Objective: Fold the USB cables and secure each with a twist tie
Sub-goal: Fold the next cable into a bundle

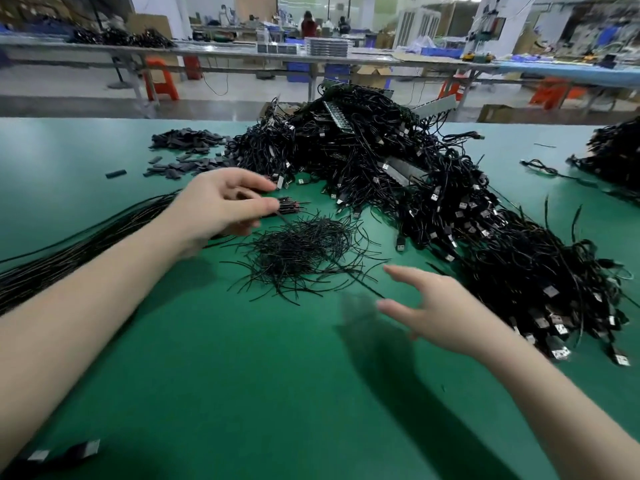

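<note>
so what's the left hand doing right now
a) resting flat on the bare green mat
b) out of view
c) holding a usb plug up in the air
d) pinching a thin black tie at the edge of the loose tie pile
d: the left hand has thumb and forefinger closed on a thin black tie that runs down into the loose tie pile; the right hand hovers open, holding nothing.

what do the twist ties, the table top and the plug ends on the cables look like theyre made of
Twist ties: thin black strands holding kinks, probably plastic-coated wire. Table top: smooth green mat with soft sheen, likely rubber or vinyl. Plug ends: silvery shells that glint, apparently metal, on black moulded plastic.
</note>
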`<state>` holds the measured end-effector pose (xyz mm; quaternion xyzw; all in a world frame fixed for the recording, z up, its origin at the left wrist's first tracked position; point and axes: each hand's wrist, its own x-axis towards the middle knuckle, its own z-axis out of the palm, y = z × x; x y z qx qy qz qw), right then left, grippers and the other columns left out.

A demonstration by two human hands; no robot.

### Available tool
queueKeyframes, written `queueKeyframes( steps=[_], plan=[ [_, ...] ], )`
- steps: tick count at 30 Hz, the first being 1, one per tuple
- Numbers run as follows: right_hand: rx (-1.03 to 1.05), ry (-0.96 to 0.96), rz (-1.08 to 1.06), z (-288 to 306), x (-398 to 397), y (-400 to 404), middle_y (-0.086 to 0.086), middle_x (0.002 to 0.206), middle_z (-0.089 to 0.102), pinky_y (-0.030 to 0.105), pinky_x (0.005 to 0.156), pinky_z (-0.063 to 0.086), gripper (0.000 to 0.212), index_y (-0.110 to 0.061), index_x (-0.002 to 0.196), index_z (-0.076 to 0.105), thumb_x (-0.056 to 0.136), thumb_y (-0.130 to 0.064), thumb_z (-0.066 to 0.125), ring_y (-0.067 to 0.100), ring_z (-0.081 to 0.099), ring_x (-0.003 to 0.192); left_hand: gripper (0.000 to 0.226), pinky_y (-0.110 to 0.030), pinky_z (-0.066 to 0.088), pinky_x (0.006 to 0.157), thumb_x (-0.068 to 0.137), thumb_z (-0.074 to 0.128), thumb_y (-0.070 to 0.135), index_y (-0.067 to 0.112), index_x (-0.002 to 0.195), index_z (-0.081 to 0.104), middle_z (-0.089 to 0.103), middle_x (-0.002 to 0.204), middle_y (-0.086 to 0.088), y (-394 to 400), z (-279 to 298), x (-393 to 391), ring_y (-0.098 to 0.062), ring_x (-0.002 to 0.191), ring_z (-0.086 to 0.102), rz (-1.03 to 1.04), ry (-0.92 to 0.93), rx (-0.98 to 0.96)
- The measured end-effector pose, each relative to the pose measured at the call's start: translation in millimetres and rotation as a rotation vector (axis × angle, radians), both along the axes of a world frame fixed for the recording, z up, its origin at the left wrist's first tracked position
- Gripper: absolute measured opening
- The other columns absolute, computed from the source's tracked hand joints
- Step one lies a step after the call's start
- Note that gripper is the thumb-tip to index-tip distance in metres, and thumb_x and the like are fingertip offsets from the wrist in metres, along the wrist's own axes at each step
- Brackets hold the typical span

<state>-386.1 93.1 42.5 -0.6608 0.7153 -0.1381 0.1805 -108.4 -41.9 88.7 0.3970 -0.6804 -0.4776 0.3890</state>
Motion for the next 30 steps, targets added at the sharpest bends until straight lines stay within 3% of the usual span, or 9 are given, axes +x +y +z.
queueKeyframes(
  steps=[3, 6, 8, 15, 17, 20, 23, 27, 30],
  plan=[
    [-0.275, -0.321, 0.082, 3.4, 45.5, -26.0, -0.021, 0.128, 0.053, 0.016, 0.068, 0.046, 0.052, -0.031, 0.138, 0.05, 0.089, -0.048, 0.061, 0.002, 0.066, 0.06, 0.047, -0.021, 0.056, 0.057, 0.057, 0.082, 0.035, 0.02, 0.099, 0.07, 0.07, 0.067, 0.009, 10.9, 5.4, -40.6, -0.006, 0.061, 0.065, -0.012, 0.247, 0.107],
    [-0.56, -0.447, -0.013, 5.7, 65.1, -45.5, -0.008, 0.09, 0.072, 0.031, 0.062, 0.05, 0.02, -0.019, 0.103, 0.071, 0.096, -0.031, 0.056, 0.013, 0.063, 0.059, 0.055, -0.024, 0.056, 0.068, 0.063, 0.076, 0.047, 0.011, 0.103, 0.068, 0.072, 0.077, 0.009, 18.4, 0.2, -66.1, -0.007, 0.072, 0.068, -0.003, 0.428, 0.193],
    [-0.59, -0.45, -0.023, 5.5, 68.5, -50.8, -0.001, 0.073, 0.069, 0.037, 0.06, 0.051, 0.024, -0.015, 0.085, 0.069, 0.097, -0.031, 0.054, 0.016, 0.06, 0.056, 0.04, -0.028, 0.055, 0.079, 0.079, 0.061, 0.052, 0.021, 0.099, 0.075, 0.074, 0.093, 0.007, 22.0, -8.1, -75.2, -0.01, 0.087, 0.07, -0.021, 0.41, 0.183],
    [-0.212, -0.352, 0.325, 3.4, 62.5, -50.6, -0.021, 0.051, 0.056, 0.019, 0.048, 0.036, 0.033, -0.016, 0.077, 0.068, 0.1, -0.03, 0.049, 0.004, 0.047, 0.045, 0.053, -0.024, 0.059, 0.07, 0.104, 0.034, 0.041, 0.024, 0.086, 0.081, 0.076, 0.1, -0.004, 19.5, -19.8, -74.7, -0.016, 0.089, 0.073, -0.145, 0.415, 0.369],
    [-0.08, -0.435, 0.404, 4.1, 56.9, -51.3, -0.025, 0.064, 0.064, 0.017, 0.058, 0.041, 0.035, -0.032, 0.073, 0.066, 0.102, -0.025, 0.046, 0.002, 0.054, 0.057, 0.055, -0.026, 0.059, 0.069, 0.104, 0.034, 0.038, 0.021, 0.082, 0.081, 0.076, 0.095, -0.004, 16.2, -20.1, -71.4, -0.016, 0.085, 0.073, -0.223, 0.443, 0.467],
    [0.166, -0.556, 0.467, -0.1, 47.2, -54.7, -0.004, 0.106, 0.073, 0.012, 0.09, 0.04, 0.037, -0.039, 0.076, 0.068, 0.102, -0.033, 0.043, -0.009, 0.061, 0.097, 0.053, -0.027, 0.059, 0.067, 0.101, 0.036, 0.038, 0.02, 0.077, 0.08, 0.076, 0.084, -0.003, 17.5, -21.1, -72.8, -0.016, 0.078, 0.074, -0.331, 0.457, 0.483],
    [0.357, -0.545, 0.488, -7.7, 41.2, -55.9, -0.005, 0.094, 0.075, 0.0, 0.073, 0.037, 0.03, -0.034, 0.102, 0.072, 0.098, -0.047, 0.044, -0.018, 0.058, 0.072, 0.048, -0.029, 0.059, 0.067, 0.092, 0.041, 0.044, 0.02, 0.074, 0.078, 0.075, 0.074, -0.001, 20.7, -22.7, -74.2, -0.016, 0.069, 0.072, -0.428, 0.481, 0.468],
    [0.285, -0.476, 0.389, -14.1, 22.5, -59.8, 0.004, 0.07, 0.07, 0.038, 0.076, 0.044, 0.04, -0.033, 0.072, 0.074, 0.074, -0.071, 0.063, 0.011, 0.057, 0.066, 0.048, -0.028, 0.057, 0.066, 0.092, 0.04, 0.045, 0.018, 0.081, 0.078, 0.075, 0.076, -0.006, 24.1, -19.7, -65.3, -0.02, 0.068, 0.072, -0.746, 0.262, 0.496],
    [0.088, -0.595, 0.204, 0.2, 4.7, -58.6, 0.001, 0.056, 0.049, 0.033, 0.059, 0.034, 0.046, -0.023, 0.06, 0.065, 0.072, -0.068, 0.066, 0.015, 0.041, 0.055, 0.055, -0.022, 0.055, 0.067, 0.093, 0.032, 0.048, 0.019, 0.086, 0.078, 0.077, 0.084, -0.008, 24.8, -26.9, -65.8, -0.018, 0.074, 0.073, -0.825, -0.121, 0.507]
  ],
)
